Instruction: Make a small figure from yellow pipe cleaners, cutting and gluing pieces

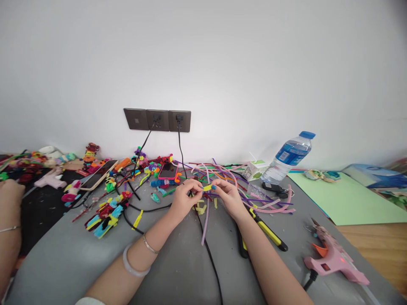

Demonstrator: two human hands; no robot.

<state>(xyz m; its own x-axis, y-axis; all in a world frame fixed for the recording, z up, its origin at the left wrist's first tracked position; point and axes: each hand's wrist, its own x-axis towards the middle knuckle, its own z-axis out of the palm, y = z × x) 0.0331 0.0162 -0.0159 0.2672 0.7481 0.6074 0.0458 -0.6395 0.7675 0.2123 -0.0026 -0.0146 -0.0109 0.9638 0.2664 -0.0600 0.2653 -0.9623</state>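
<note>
Both hands meet over the middle of the grey table, fingertips pinched on a short yellow piece of pipe cleaner (207, 187). My left hand (187, 195) grips its left end and my right hand (228, 198) its right end. A small blue spot shows at the right fingertips; I cannot tell if it is a nail or part of the piece. Just below lie short pale yellow scraps (201, 207) and a long pink pipe cleaner (206, 224). Yellow-and-black handled pliers (269, 233) lie partly under my right forearm. Long purple and pink pipe cleaners (267, 204) spread behind that hand.
A pink glue gun (333, 258) lies at right, near green paper (352, 199). A water bottle (288, 156), drink carton (255, 169) and keys (275, 188) stand or lie behind. Pipe-cleaner figures (110, 212), phones (99, 174) and black cables (206, 245) are leftward. Another person's hand (11, 199) is far left.
</note>
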